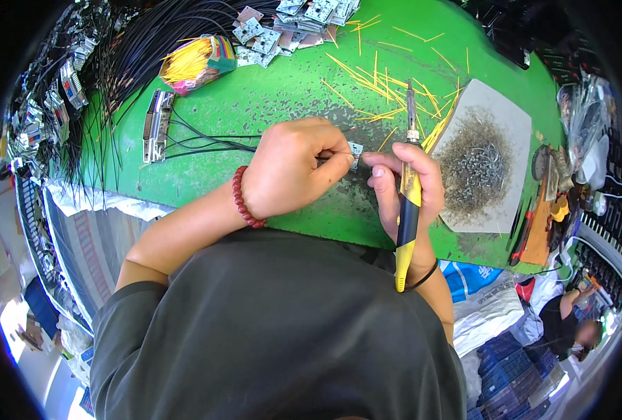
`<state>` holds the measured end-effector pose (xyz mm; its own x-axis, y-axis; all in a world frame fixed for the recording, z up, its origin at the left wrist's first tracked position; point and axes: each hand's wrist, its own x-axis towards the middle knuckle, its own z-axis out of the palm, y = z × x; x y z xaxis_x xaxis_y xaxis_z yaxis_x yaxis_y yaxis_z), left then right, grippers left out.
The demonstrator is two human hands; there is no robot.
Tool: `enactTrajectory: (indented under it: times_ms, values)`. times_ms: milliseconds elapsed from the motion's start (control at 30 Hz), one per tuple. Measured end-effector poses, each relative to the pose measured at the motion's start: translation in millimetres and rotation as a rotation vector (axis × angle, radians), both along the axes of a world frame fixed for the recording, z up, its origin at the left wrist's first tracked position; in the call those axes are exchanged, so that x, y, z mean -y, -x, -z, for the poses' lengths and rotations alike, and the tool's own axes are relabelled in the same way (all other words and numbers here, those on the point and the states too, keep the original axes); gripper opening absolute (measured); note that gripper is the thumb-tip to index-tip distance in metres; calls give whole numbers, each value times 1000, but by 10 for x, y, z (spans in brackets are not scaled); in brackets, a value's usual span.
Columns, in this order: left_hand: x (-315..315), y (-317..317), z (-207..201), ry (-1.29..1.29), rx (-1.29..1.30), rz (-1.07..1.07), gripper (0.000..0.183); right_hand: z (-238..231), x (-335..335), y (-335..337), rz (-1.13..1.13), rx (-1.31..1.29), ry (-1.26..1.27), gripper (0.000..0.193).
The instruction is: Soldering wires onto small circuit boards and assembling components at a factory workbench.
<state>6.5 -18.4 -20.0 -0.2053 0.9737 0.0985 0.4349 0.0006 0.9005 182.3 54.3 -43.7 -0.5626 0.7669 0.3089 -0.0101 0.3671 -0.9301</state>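
My left hand (pixel 290 164), with a red bead bracelet at the wrist, is closed in a pinch at the edge of a small pale circuit board (pixel 356 152). Black wires (pixel 213 145) run from behind that hand to a silver-and-dark rectangular part (pixel 157 126) lying on the green table. My right hand (pixel 423 183) grips a yellow-and-black soldering iron (pixel 408 217), whose metal tip points away from me. The right thumb and index finger reach toward the board, apart from the left fingertips. My left palm hides part of the wires.
Yellow sticks or short wires (pixel 374 82) lie scattered beyond my hands; more fill a box (pixel 199 64). Circuit boards (pixel 258 38) pile up at the back. A grey sheet (pixel 514 126) bears dark clippings. Tools (pixel 528 217) line the right edge. Another person (pixel 563 322) is at far right.
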Motion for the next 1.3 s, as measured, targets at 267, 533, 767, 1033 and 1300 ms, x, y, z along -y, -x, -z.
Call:
enactTrajectory:
  times_ms: [267, 533, 767, 1033, 1300]
  values:
    - [-31, -8, -74, 51, 73, -20, 8, -67, 81, 5, 23, -139, 305, 34]
    - [-5, -28, -27, 16, 78, -8, 5, -28, 91, -15, 59, -101, 128, 31]
    - [-1, -23, -75, 47, 84, -18, 6, -32, 91, -29, 35, -76, 116, 31]
    - [3, -38, -20, -18, -25, 55, 7, -117, 17, 11, -13, -113, 341, 35]
    - [12, -50, -10, -24, -51, 44, 7, -92, -48, -8, -38, -52, 201, 36]
